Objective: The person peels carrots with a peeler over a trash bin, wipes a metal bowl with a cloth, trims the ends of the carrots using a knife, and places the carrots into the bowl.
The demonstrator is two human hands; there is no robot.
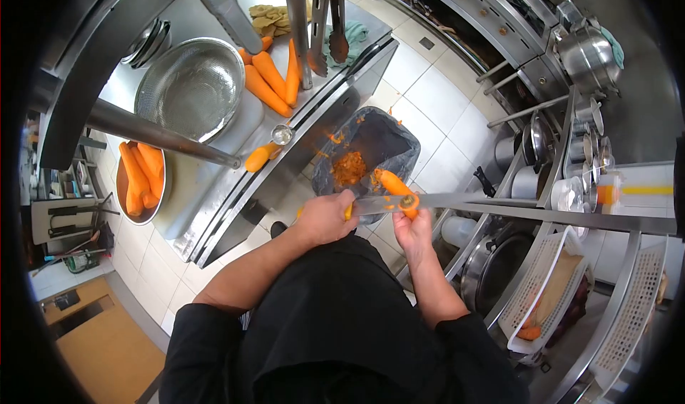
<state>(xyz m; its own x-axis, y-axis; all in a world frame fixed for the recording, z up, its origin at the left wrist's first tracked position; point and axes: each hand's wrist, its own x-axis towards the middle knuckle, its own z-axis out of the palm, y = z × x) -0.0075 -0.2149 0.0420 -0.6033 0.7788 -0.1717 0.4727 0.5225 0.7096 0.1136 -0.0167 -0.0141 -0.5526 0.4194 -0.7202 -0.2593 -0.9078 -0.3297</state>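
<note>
My left hand [325, 217] is closed around the yellow handle of a large knife [378, 204], whose long blade points to the right. A carrot [392, 183] sits in my right hand [415, 233], its stem end toward me and the blade lying against it near that end. Below both hands stands a bin lined with a dark bag [408, 146], with orange carrot peelings [349, 169] inside. A yellow-handled scoop-like tool [261, 158] lies at the counter's edge.
On the steel counter, several carrots [265, 83] lie beside a mesh strainer [189, 90]. A metal bowl [165, 183] holds more carrots. Metal posts and hanging tongs [321, 26] stand between me and the counter. Right: shelves with pots [492, 268] and a white basket [546, 290].
</note>
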